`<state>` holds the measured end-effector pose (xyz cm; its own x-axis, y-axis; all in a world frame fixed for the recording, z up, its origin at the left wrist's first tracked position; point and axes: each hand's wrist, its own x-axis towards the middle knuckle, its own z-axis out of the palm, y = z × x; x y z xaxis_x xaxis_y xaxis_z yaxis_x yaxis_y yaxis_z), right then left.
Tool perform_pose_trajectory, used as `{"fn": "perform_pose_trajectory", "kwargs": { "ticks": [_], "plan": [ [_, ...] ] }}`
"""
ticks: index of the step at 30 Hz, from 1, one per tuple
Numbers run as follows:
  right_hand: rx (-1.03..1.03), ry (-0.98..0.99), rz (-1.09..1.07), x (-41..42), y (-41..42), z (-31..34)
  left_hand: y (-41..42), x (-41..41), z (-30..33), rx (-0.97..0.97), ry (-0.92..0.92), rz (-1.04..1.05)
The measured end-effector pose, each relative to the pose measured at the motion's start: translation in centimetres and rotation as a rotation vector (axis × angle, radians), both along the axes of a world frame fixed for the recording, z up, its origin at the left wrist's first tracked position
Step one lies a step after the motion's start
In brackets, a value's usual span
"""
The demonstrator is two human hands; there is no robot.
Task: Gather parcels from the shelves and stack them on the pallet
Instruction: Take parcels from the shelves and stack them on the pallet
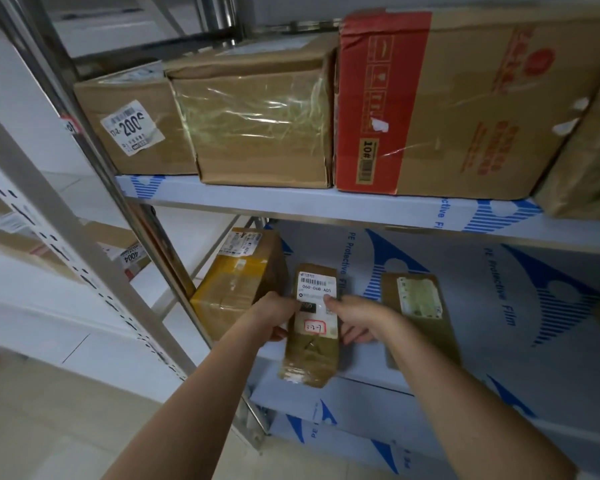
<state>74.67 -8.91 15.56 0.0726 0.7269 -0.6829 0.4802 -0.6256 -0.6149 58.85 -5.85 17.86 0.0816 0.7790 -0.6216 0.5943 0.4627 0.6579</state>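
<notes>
A narrow brown parcel (313,351) with a white barcode label lies on the lower shelf (551,358), its near end sticking out over the shelf's front edge. My left hand (276,315) grips its left side, thumb on the label. My right hand (355,318) grips its right side, thumb on the label too. Left of it stands a yellowish taped box (236,282). To the right lies a flat brown parcel (420,317) with a greenish label. No pallet is in view.
The upper shelf (291,199) carries a box with a "200" sticker (132,126), a film-wrapped box (260,126), a big red-and-brown carton (465,105) and another box at the far right (589,161). A steel upright (94,161) stands left; a neighbouring rack holds a box (129,254).
</notes>
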Motion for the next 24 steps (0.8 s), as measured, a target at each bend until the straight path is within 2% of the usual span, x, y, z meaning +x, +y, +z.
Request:
{"fn": "perform_pose_trajectory", "kwargs": {
  "ticks": [5,10,13,17,24],
  "plan": [
    [-0.086,0.008,-0.018,0.2,-1.8,-0.1,-0.5,0.7,-1.8,-0.079,-0.063,0.037],
    [-0.004,0.080,-0.098,-0.7,-3.5,-1.3,-0.8,0.3,-3.7,-0.147,-0.300,0.113],
    [0.036,0.179,-0.187,-1.0,-4.4,-2.2,-1.5,-0.1,-5.2,-0.112,-0.364,0.117],
    [0.027,0.178,-0.214,-1.3,-5.3,-3.3,-4.0,-0.7,-5.9,-0.075,-0.425,0.103],
    [-0.100,0.030,0.207,-2.7,-7.6,-1.9,-9.8,-4.1,-5.6,-0.002,-0.354,0.143]
  ]
}}
